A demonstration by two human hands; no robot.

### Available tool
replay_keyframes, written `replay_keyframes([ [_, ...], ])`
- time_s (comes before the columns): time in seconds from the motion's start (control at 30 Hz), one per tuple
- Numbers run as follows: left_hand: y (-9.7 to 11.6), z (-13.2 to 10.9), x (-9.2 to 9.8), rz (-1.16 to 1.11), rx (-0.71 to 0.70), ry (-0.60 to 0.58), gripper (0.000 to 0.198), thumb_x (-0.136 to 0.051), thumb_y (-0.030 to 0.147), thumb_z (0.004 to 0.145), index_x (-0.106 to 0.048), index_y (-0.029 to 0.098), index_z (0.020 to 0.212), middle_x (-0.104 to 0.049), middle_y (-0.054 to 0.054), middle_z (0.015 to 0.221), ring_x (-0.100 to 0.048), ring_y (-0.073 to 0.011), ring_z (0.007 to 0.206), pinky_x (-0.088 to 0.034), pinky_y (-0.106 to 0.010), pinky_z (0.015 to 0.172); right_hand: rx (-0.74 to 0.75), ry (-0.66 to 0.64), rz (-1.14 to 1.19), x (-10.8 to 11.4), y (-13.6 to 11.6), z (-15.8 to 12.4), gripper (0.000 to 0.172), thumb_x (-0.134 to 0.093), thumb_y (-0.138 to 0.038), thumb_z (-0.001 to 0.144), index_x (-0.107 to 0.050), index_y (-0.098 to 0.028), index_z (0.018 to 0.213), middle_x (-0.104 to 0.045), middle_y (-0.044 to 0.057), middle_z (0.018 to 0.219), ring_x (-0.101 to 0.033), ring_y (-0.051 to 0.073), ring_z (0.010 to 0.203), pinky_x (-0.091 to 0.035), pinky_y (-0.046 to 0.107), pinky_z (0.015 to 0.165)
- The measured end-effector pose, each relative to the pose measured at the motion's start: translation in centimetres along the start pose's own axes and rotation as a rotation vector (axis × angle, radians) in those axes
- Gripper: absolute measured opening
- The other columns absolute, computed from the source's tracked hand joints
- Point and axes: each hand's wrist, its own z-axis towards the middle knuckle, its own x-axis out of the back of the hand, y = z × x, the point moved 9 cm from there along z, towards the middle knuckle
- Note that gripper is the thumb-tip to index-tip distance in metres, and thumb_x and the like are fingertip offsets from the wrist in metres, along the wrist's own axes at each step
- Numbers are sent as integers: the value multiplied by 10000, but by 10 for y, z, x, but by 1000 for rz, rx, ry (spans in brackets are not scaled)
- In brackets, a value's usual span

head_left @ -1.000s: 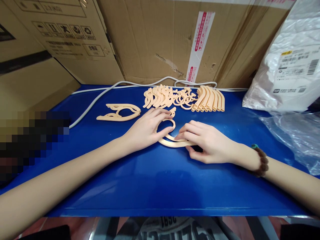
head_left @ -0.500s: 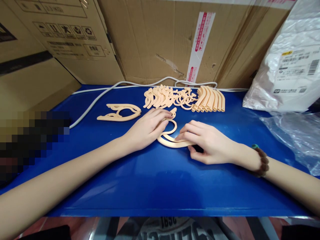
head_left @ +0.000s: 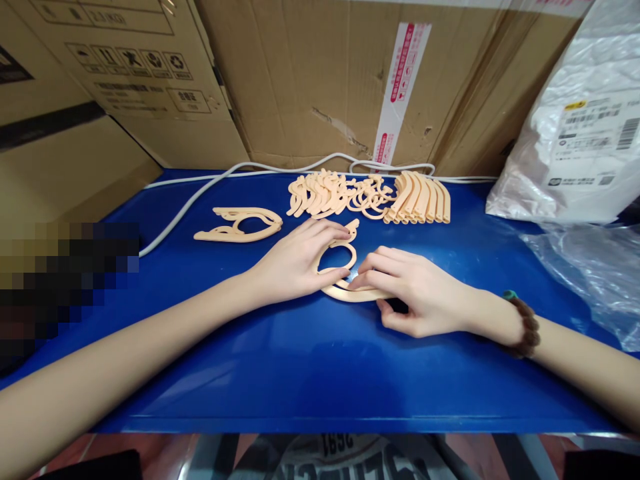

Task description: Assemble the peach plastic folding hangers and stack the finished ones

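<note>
Left hand (head_left: 297, 259) holds the ringed end of a cream curved frame (head_left: 351, 294), mid-surface (head_left: 300, 373); right hand (head_left: 417, 291) grips its bar, fingertip contact partly hidden. Step, as judged: aligning joined parts; next calls for steady, opposed grip. Similar frame (head_left: 250, 236) toward left edge; loose parts (head_left: 325, 193) near far edge.

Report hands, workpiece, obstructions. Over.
Left hand, right hand: both gripping cream ringed piece. Piece spans between them, partly covered. Row of curved parts behind, seemingly not in the way.
</note>
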Motion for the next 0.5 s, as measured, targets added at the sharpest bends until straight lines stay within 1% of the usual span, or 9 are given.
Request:
replay_keyframes([
  [0.23,-1,-1,1,-6,-5,15,423,-634,346,871,-556,176,1250,-601,-115,1283,-513,-261,1235,-400,-420,1061,13,17,19,2,-5,1,371,-486,-75,764,-603,-141,1109,-624,80,994,-491,208,891,-442,355,837],
  [0.37,0,-1,1,-11,-15,26,427,-633,352,871,-558,172,1252,-607,-115,1276,-518,-261,1229,-404,-422,1057,9,23,25,2,-3,1,374,-488,-57,758,-603,-140,1103,-627,78,994,-488,204,888,-440,350,836],
  [0.5,1,0,1,-13,-21,22,415,-639,339,868,-568,152,1232,-612,-124,1266,-521,-257,1223,-409,-417,1053,5,37,14,2,-1,1,345,-486,-61,781,-597,-145,1096,-622,82,987,-488,204,890,-442,347,829],
])
